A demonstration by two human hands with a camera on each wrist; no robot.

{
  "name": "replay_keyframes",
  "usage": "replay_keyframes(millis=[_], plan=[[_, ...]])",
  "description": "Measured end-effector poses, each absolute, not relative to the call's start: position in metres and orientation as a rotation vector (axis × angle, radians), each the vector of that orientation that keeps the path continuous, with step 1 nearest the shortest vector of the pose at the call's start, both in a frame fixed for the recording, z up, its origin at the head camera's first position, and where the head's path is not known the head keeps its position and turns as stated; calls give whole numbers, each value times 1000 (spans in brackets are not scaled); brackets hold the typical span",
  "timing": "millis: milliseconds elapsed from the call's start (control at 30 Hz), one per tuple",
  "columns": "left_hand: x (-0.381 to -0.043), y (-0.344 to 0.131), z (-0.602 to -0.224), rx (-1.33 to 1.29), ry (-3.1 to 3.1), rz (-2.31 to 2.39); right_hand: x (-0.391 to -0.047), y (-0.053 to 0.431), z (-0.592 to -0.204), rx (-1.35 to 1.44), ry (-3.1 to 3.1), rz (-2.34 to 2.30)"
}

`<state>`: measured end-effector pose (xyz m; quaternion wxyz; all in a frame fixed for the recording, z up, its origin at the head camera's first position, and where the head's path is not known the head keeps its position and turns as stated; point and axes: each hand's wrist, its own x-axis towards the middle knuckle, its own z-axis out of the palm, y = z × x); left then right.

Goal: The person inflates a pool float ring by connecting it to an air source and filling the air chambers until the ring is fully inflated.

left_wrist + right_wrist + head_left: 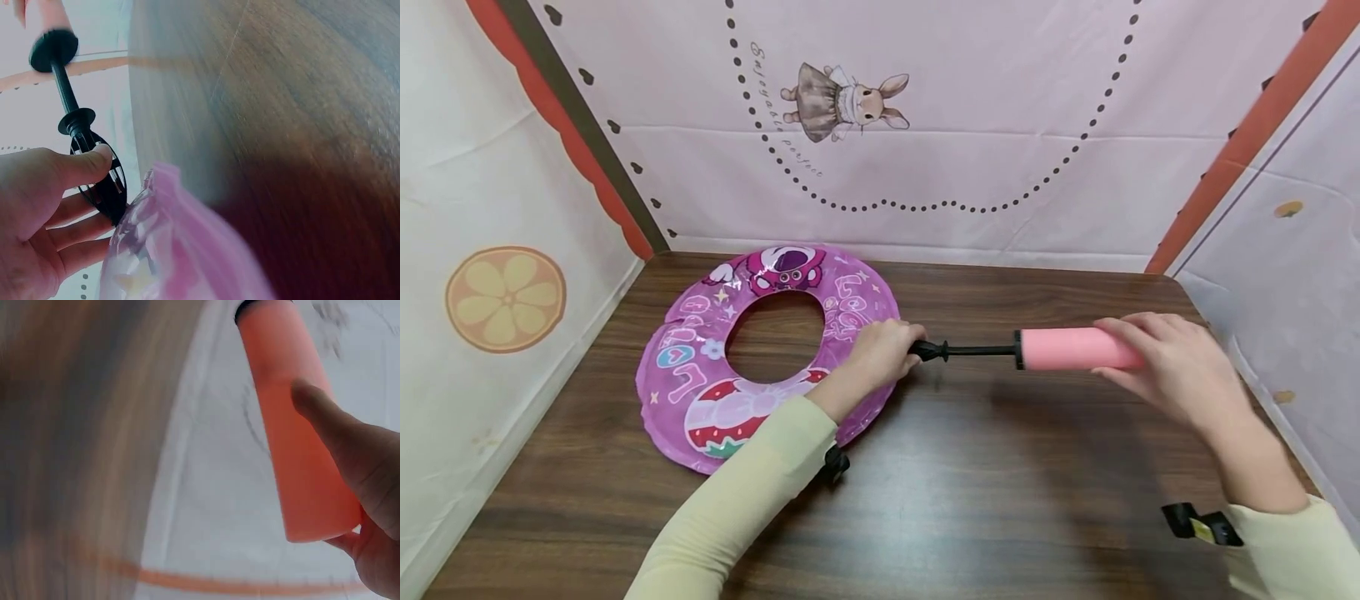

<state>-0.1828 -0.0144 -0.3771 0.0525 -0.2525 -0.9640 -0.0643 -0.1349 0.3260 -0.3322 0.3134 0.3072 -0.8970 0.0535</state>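
Observation:
A pink hand air pump (1075, 348) is held level between the two hands, its thin black rod (981, 351) drawn out of the cylinder's left end. My left hand (883, 346) grips the ribbed black end piece (106, 187) of the rod, thumb on one side and fingers behind. Around the rear of the pink cylinder (300, 444) curl the thumb and fingers of my right hand (1180, 367). A purple swim ring (662, 383), printed with a bear and a strawberry, lies wrinkled beneath the left hand and forearm. In the left wrist view its edge comes right up to the black end piece.
The brown wooden table (970, 500) reaches back to a pale printed cloth wall (1000, 100) with a rabbit picture. Similar cloth walls stand at the left (445, 167) and right (1300, 275). Black straps show at both wrists.

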Motion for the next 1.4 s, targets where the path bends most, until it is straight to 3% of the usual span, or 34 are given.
replay_keyframes(millis=[200, 600, 800, 1067, 1400], plan=[[-183, -16, -377, -750, -2917, -186, -129, 342, -324, 772, -2348, 165], [-181, -8, -377, -794, -2872, -148, -148, 264, -352, 870, -2325, 170], [-179, -10, -378, -792, -2881, -166, -150, 250, -357, 858, -2347, 154], [-182, -11, -376, -767, -2909, -174, -145, 278, -349, 878, -2343, 191], [-183, -16, -373, -760, -2921, -129, -129, 350, -331, 745, -2493, 238]])
